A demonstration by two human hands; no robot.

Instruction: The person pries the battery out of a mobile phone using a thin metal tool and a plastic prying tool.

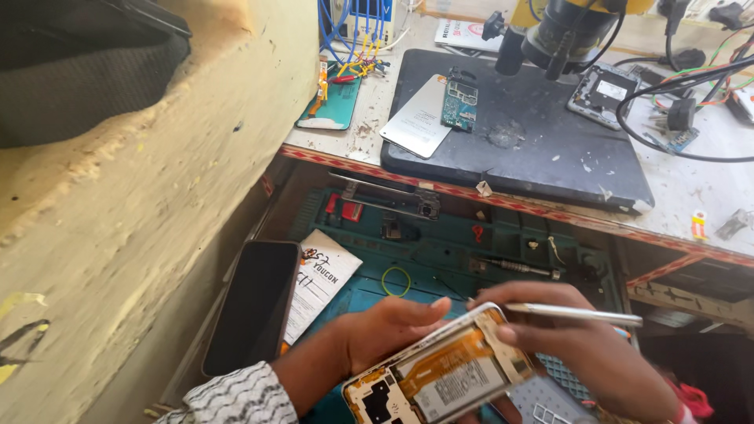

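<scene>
Cradling an opened smartphone (444, 371) over the teal work mat (440, 271), the person's left hand (385, 330) curls around the phone's upper edge, fingers closed on its white frame. The right hand (581, 345) pinches the phone's far corner with the thumb while also gripping a slim silver tool (573, 314), which lies across the knuckles and points away to the right. The phone sits tilted, back cover off, with its battery (455, 385), orange flex cable and circuit board exposed.

Judging by its build, the phone looks light and rigid along the frame, yet fragile inside: the flex cable and board would likely tear or scratch under pressure, and the battery should not be bent or pierced. The safest hold seems to be on the outer frame edges, as both hands do now, keeping fingertips off the open interior.

Just left of the hands a dark phone (253, 302) lies face up beside a printed paper (318, 279). Higher up, a black pad (542, 149) carries a loose green circuit board (459, 104) under a microscope (561, 31).
</scene>
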